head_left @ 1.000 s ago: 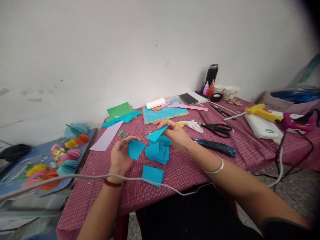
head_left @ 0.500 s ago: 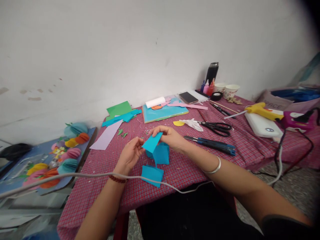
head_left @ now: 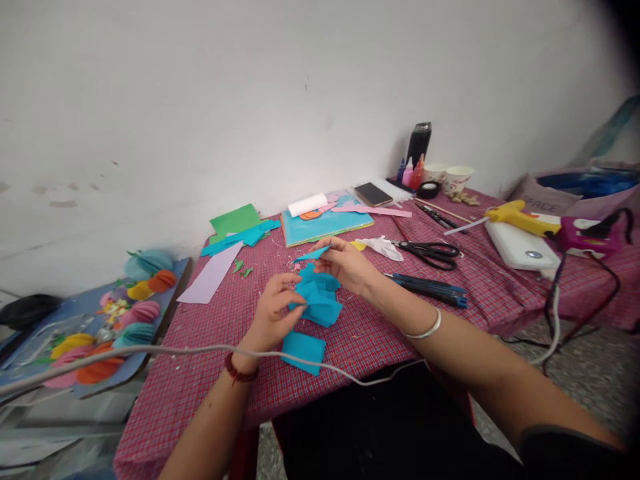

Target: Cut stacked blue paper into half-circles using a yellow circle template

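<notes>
right hand (head_left: 345,264) pinched on blue paper piece (head_left: 313,254), raised over mid-table (head_left: 170,387) | left hand (head_left: 273,311) curled on blue paper pile (head_left: 320,303), grip unclear | paper light, floppy, creases easily; take by edge

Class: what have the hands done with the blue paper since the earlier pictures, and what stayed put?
The left hand moved rightward to the blue pile, which it now touches. The right hand kept its pinched blue slip, tilting it flatter. The lone blue sheet and scissors stayed.
</notes>
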Demonstrator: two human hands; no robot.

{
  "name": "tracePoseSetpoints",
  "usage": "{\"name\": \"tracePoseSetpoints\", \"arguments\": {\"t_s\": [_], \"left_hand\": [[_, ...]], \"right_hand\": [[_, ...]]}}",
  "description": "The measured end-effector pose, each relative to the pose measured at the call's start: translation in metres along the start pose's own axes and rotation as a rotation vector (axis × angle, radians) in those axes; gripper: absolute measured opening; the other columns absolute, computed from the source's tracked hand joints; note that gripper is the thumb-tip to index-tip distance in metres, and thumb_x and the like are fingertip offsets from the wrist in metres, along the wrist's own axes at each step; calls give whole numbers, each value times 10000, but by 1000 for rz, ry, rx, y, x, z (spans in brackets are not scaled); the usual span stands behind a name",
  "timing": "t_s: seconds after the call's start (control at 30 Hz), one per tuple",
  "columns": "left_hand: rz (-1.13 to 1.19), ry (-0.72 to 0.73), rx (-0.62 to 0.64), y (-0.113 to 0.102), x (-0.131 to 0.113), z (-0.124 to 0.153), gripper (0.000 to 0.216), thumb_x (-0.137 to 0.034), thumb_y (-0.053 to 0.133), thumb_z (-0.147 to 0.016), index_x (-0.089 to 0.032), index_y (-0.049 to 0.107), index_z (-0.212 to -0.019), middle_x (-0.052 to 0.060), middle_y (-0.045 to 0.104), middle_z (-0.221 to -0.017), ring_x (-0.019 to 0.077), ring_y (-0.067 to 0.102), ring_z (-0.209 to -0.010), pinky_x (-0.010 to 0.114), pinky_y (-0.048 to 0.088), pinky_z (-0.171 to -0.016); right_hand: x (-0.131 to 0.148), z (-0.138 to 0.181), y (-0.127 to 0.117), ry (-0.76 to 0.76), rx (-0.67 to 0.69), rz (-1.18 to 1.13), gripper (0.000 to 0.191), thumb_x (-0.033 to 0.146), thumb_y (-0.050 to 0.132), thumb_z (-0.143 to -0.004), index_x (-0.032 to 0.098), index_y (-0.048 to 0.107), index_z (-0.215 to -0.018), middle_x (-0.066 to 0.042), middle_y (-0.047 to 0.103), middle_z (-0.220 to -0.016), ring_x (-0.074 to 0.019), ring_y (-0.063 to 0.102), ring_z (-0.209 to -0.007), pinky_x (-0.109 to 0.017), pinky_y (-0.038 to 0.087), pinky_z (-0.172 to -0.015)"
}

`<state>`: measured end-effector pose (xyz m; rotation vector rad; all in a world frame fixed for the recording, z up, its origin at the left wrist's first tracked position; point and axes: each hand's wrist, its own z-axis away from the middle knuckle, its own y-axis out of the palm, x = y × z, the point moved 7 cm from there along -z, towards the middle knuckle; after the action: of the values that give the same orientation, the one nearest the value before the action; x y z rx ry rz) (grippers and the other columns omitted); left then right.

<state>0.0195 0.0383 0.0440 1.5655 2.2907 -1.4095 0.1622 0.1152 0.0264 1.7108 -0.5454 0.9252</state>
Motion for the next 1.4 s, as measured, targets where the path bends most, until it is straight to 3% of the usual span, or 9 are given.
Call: {"name": "tracePoseSetpoints", "arguments": {"t_s": [0.2,0.33,0.5,0.7,0.87,0.93,1.13,1.3,1.4], "left_hand": [[-174,121,-530,-36,-17,21,193,-96,654,-704,-215,557,-819,68,559,-1151,221,570,-1019,439,488,-866],[-324,222,-462,-20,-27,21,251,-54,656,-678,-218,561,-842,71,541,-1180,246,520,-1114,459,449,-923],[-271,51,-390,-7,-14,11,117,-116,655,-710,-187,580,-765,111,436,-1335,290,446,-1214,477,415,-956],[-225,-52,-311,-2,2,11,105,-137,603,-767,-204,559,-834,34,618,-836,173,609,-813,330,491,-755],[-280,-65,-435,-29,8,10,159,-97,562,-759,-189,569,-889,29,607,-853,167,583,-823,327,465,-785],[-290,-103,-327,-31,17,5,133,-59,520,-737,-187,547,-757,28,590,-813,173,562,-823,331,448,-784],[-78,-174,576,21,37,15,159,-151,616,-686,-185,646,-839,46,652,-887,192,579,-859,327,437,-817],[74,-361,573,12,42,18,255,-280,636,-740,-209,685,-980,57,692,-981,217,608,-908,338,440,-844],[278,-503,319,3,46,12,226,-349,596,-795,-181,682,-919,60,689,-915,206,613,-855,320,461,-788]], "right_hand": [[-15,-3,-5,86,-72,-235,214,135,707,-637,189,526,-736,60,608,-604,-105,603,-588,-238,490,-585],[-25,1,8,160,38,-273,220,186,717,-647,184,521,-745,46,626,-623,-112,585,-565,-254,488,-576],[-27,10,20,200,102,-162,260,230,730,-649,189,533,-814,26,659,-663,-137,628,-626,-259,503,-598],[-32,17,30,225,225,-62,275,276,748,-644,165,558,-810,-3,678,-694,-139,649,-654,-260,514,-634],[-9,6,13,-13,55,-4,240,246,743,-628,182,578,-791,37,649,-701,-118,638,-673,-250,500,-669],[-1,4,8,-97,16,91,192,216,719,-637,182,585,-770,44,631,-694,-107,613,-653,-251,486,-671],[15,10,17,-414,52,474,130,103,618,-646,175,596,-751,-7,628,-862,-147,583,-843,-292,455,-765],[19,19,26,-597,122,659,177,47,538,-688,182,588,-791,-38,603,-909,-167,573,-900,-327,446,-808],[17,21,28,-630,150,745,240,5,511,-667,188,583,-804,-39,600,-907,-170,569,-896,-329,447,-813]]}}
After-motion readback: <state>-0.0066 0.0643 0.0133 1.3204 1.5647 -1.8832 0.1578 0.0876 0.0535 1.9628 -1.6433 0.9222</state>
